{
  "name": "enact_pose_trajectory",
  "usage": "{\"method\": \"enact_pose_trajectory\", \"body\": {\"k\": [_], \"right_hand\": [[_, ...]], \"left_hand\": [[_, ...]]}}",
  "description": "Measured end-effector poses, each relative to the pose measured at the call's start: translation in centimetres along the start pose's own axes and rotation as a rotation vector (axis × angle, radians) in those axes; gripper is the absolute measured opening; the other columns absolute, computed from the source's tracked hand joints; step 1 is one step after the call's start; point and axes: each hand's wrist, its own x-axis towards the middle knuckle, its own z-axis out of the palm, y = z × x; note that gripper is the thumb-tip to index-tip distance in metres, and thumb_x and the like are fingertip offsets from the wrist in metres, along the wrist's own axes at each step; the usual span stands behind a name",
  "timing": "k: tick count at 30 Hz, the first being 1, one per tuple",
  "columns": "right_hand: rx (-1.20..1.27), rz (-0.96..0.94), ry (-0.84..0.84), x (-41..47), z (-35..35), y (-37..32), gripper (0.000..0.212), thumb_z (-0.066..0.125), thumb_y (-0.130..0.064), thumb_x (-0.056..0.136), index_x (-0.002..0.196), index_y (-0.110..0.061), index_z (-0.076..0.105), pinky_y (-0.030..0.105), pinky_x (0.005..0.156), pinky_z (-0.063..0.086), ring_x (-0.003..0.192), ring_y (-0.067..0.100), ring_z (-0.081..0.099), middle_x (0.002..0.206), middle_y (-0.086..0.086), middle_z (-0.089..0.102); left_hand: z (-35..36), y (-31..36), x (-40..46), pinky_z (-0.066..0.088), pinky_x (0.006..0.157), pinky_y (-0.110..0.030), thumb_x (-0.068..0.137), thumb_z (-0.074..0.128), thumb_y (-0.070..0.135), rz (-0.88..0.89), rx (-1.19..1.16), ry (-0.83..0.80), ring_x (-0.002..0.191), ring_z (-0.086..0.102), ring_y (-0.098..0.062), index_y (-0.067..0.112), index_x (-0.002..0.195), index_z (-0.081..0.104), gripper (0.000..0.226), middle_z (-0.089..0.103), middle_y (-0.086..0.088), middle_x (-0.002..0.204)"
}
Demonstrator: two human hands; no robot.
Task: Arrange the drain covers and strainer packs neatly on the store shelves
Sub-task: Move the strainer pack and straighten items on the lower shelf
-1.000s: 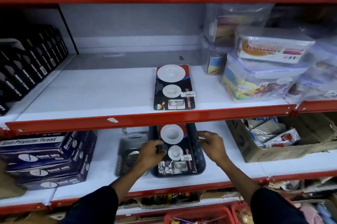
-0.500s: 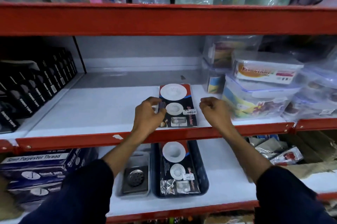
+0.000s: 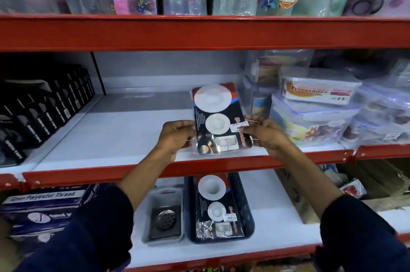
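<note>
Red-edged store shelves fill my view. My left hand and right hand pinch the side edges of a strainer pack, tilted up over the near part of the white middle shelf. Just right sit stacked plastic containers; far left, black boxes. On the shelf below, a second strainer pack lies in a dark tray, beside a square drain cover.

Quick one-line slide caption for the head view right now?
Both hands, left and right, hold a black-and-red strainer pack over the white middle shelf; another pack lies in the dark blue tray below.
</note>
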Motion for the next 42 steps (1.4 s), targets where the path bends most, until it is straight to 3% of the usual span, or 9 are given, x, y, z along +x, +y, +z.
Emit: {"method": "enact_pose_trajectory", "body": {"k": [5, 10, 14, 18, 24, 28, 31, 37, 42], "right_hand": [[0.011, -0.1, -0.159, -4.7, -2.1, 0.3, 0.037, 0.07, 0.007, 0.083, 0.117, -0.006, 0.063, 0.032, 0.074, 0.06, 0.092, 0.024, 0.071, 0.107, 0.011, 0.074], [-0.078, 0.03, -0.312, -8.1, -3.7, 4.3, 0.045, 0.078, 0.002, 0.078, 0.116, 0.003, 0.053, 0.038, 0.073, 0.058, 0.093, 0.032, 0.064, 0.11, 0.023, 0.067], [-0.126, 0.159, -0.387, -9.5, -4.6, 8.8, 0.066, 0.086, -0.013, 0.066, 0.115, 0.01, 0.048, 0.049, 0.082, 0.058, 0.096, 0.033, 0.064, 0.108, 0.014, 0.062], [-0.159, 0.255, -0.464, -10.4, -4.7, 13.2, 0.044, 0.082, -0.003, 0.073, 0.103, 0.014, 0.054, 0.04, 0.081, 0.058, 0.089, 0.028, 0.067, 0.098, 0.007, 0.07], [-0.19, 0.432, -0.423, -9.7, -4.4, 20.8, 0.042, 0.076, 0.005, 0.078, 0.117, 0.006, 0.06, 0.051, 0.094, 0.056, 0.105, 0.034, 0.069, 0.121, 0.024, 0.066], [-0.179, 0.591, -0.409, -10.1, -4.3, 23.7, 0.043, 0.072, 0.009, 0.082, 0.121, 0.004, 0.057, 0.033, 0.07, 0.059, 0.09, 0.021, 0.071, 0.109, 0.011, 0.072], [-0.156, 0.651, -0.406, -9.9, -4.3, 24.8, 0.041, 0.072, 0.01, 0.081, 0.118, -0.001, 0.059, 0.029, 0.058, 0.056, 0.085, 0.021, 0.07, 0.11, 0.01, 0.065], [-0.16, 0.616, -0.324, -8.0, -4.1, 25.4, 0.035, 0.075, 0.009, 0.077, 0.106, -0.008, 0.064, 0.046, 0.083, 0.058, 0.093, 0.031, 0.071, 0.106, 0.015, 0.074], [-0.226, 0.545, -0.193, -4.7, -2.8, 23.8, 0.043, 0.077, 0.004, 0.08, 0.118, -0.008, 0.061, 0.029, 0.062, 0.056, 0.084, 0.021, 0.07, 0.104, 0.009, 0.072]], "left_hand": [[-1.0, 0.6, -5.0, 0.056, 0.059, -0.028, 0.087, 0.065, 0.0, 0.027, -0.017, -0.085, 0.072, 0.066, -0.017, 0.006, 0.107, 0.069, 0.021, 0.072, -0.007, 0.085], [-1.7, -3.1, -8.8, 0.061, 0.054, -0.029, 0.084, 0.063, -0.011, -0.029, 0.026, -0.155, 0.061, 0.067, -0.018, 0.0, 0.102, 0.065, 0.021, 0.069, -0.015, 0.083], [-1.8, -7.9, -10.4, 0.062, 0.058, -0.032, 0.081, 0.064, -0.016, -0.105, 0.099, -0.159, 0.06, 0.069, -0.017, 0.005, 0.084, 0.063, 0.022, 0.069, -0.015, 0.076], [-1.8, -12.2, -11.2, 0.063, 0.076, -0.041, 0.082, 0.067, -0.011, -0.184, 0.176, -0.173, 0.079, 0.071, -0.034, -0.004, 0.083, 0.063, 0.008, 0.071, -0.031, 0.087], [-0.9, -18.6, -11.7, 0.06, 0.067, -0.033, 0.078, 0.068, -0.008, -0.32, 0.259, -0.172, 0.069, 0.068, -0.019, -0.008, 0.085, 0.064, 0.008, 0.07, -0.019, 0.08], [-0.2, -21.7, -11.9, 0.056, 0.048, -0.025, 0.079, 0.068, -0.01, -0.426, 0.225, -0.158, 0.054, 0.065, -0.012, 0.004, 0.082, 0.062, 0.015, 0.067, -0.013, 0.074], [0.2, -23.1, -11.4, 0.059, 0.05, -0.031, 0.08, 0.067, -0.008, -0.466, 0.216, -0.151, 0.06, 0.065, -0.017, 0.005, 0.084, 0.062, 0.014, 0.066, -0.012, 0.076], [0.9, -23.8, -9.2, 0.056, 0.048, -0.027, 0.084, 0.066, -0.004, -0.487, 0.197, -0.137, 0.056, 0.064, -0.017, 0.002, 0.099, 0.065, 0.016, 0.068, -0.014, 0.085], [1.5, -22.8, -5.1, 0.055, 0.049, -0.029, 0.085, 0.063, -0.009, -0.46, 0.184, -0.036, 0.067, 0.062, -0.024, 0.002, 0.107, 0.065, 0.024, 0.067, -0.016, 0.096]]}}
